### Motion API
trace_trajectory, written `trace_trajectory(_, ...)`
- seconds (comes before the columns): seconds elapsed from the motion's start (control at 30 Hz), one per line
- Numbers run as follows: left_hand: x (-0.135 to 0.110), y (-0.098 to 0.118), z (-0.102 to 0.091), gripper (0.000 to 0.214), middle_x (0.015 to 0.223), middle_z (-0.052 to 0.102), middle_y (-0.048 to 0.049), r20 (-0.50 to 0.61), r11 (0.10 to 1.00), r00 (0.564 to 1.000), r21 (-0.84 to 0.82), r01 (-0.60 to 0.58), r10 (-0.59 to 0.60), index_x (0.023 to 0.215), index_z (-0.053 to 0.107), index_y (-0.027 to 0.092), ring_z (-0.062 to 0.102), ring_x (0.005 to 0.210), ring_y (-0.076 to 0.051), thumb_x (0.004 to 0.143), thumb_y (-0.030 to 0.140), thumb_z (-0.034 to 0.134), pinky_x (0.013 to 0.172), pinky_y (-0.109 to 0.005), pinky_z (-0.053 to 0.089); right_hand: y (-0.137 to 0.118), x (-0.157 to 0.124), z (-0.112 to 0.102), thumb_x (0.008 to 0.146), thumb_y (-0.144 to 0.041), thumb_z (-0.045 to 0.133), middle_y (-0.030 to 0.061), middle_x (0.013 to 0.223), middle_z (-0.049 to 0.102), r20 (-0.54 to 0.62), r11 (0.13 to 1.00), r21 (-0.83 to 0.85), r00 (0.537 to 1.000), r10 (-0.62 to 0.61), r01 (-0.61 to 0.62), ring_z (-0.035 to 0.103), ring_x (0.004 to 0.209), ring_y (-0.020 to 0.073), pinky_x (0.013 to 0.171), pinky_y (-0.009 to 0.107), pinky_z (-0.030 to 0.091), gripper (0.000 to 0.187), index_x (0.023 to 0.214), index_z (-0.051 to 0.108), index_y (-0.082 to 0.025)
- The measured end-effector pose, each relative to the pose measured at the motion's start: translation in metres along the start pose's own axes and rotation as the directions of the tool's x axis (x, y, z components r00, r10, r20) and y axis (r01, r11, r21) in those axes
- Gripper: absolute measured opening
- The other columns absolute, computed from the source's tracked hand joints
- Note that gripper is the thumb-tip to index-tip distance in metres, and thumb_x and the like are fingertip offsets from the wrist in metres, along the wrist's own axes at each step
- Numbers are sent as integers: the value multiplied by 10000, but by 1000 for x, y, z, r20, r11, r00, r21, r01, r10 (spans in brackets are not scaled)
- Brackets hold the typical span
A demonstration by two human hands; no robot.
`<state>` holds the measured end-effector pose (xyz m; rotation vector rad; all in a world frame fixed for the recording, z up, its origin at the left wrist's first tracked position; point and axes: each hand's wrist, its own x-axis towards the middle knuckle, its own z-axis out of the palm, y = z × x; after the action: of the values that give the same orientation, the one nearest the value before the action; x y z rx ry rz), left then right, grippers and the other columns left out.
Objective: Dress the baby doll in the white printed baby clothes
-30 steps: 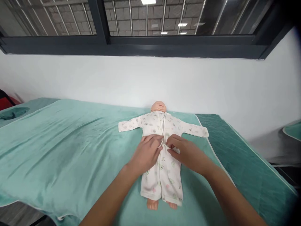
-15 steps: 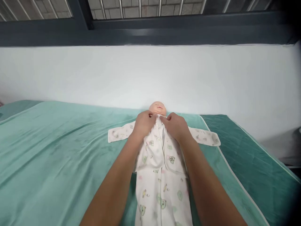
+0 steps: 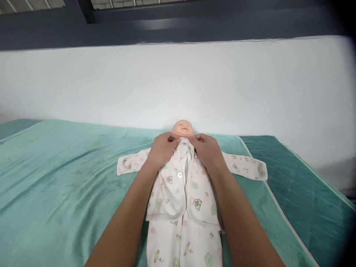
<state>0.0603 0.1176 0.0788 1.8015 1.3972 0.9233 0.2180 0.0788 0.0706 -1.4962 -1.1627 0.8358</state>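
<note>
Since a second ago, your left hand [image 3: 164,148] and right hand [image 3: 208,150] have moved up the one jacket [image 3: 169,194], each now pinching one collar side. One doll [image 3: 183,128] lies face up, head near the blanket's [image 3: 83,174] far edge; one button [image 3: 180,174] shows.

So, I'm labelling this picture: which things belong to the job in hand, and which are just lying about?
Job in hand:
top, pinched near the collar by left hand and right hand
doll, wearing it
trousers, also worn

Just there:
light sheet, under doll
dark sheet
wall
window frame
</note>
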Motion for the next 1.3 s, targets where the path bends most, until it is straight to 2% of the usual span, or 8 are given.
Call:
trace_trajectory(0.1, -1, 2, 2, 169, 907, 742, -29, -68, 1000, 998, 27, -13, 14, 884, 682, 209, 658, 818, -183, 838, 344, 591, 703, -288, 462, -1, -3, -1, 778, -443, 620, 17, 791, 684, -6, 997, -74, 1000, 2, -2, 576, 722, 177, 640, 291, 411, 243, 761, 677, -207)
trace_trajectory(0.23, -2, 2, 1, 171, 909, 745, -29, 8, 995, 999, 85, -43, 43, 866, 688, 215, 656, 830, -187, 857, 342, 574, 734, -304, 453, -2, -8, -3, 776, -383, 613, 34, 838, 723, 15, 980, -193, 999, -37, 39, 603, 746, 198, 641, 306, 417, 186, 790, 706, -223)
trace_trajectory(0.43, 1, 2, 0, 156, 879, 729, -23, -30, 1000, 999, -26, -11, 10, 824, 639, 199, 644, 796, -166, 805, 354, 656, 729, -287, 459, -2, -7, 2, 780, -367, 634, 21, 859, 740, 16, 998, -14, 998, -54, 54, 637, 808, 192, 708, 297, 462, 191, 804, 742, -211)
trace_trajectory(0.53, 1, 6, 5, 170, 883, 730, -33, -64, 989, 997, -139, -42, 33, 840, 649, 194, 649, 805, -163, 811, 361, 658, 733, -285, 471, -1, -5, 3, 775, -396, 668, 20, 900, 751, 13, 989, 131, 998, -66, 64, 656, 853, 186, 771, 298, 484, 229, 862, 762, -206)
trace_trajectory(0.63, -1, 10, 9, 162, 900, 735, -40, -82, 982, 995, -172, -75, 61, 854, 663, 191, 656, 813, -164, 820, 349, 653, 754, -294, 482, 3, -4, 3, 756, -396, 696, 30, 938, 757, 18, 978, 198, 998, -66, 62, 668, 877, 190, 797, 311, 500, 253, 905, 770, -205)
trace_trajectory(0.9, -2, 8, 5, 147, 964, 750, -53, 51, 989, 996, -133, -72, 80, 905, 694, 192, 675, 882, -184, 855, 311, 623, 825, -326, 493, 19, -3, 0, 767, -402, 689, 21, 978, 761, 75, 975, 218, 996, -56, 39, 674, 902, 200, 796, 326, 518, 251, 936, 775, -237)
trace_trajectory(1.03, -3, 6, 6, 144, 982, 738, -49, 75, 983, 991, -156, -96, 109, 949, 677, 192, 673, 895, -174, 862, 288, 613, 831, -314, 505, 20, -4, 0, 754, -443, 709, 33, 993, 758, 80, 973, 232, 996, -33, 13, 675, 885, 204, 767, 325, 522, 308, 974, 770, -236)
trace_trajectory(1.3, -3, 2, 10, 185, 1003, 720, -24, 75, 976, 985, -166, -140, 154, 1033, 653, 215, 657, 881, -155, 882, 266, 560, 789, -295, 492, 17, -7, 0, 727, -397, 733, 31, 923, 738, 124, 985, 173, 992, -18, -3, 635, 757, 166, 677, 297, 485, 325, 997, 717, -217)
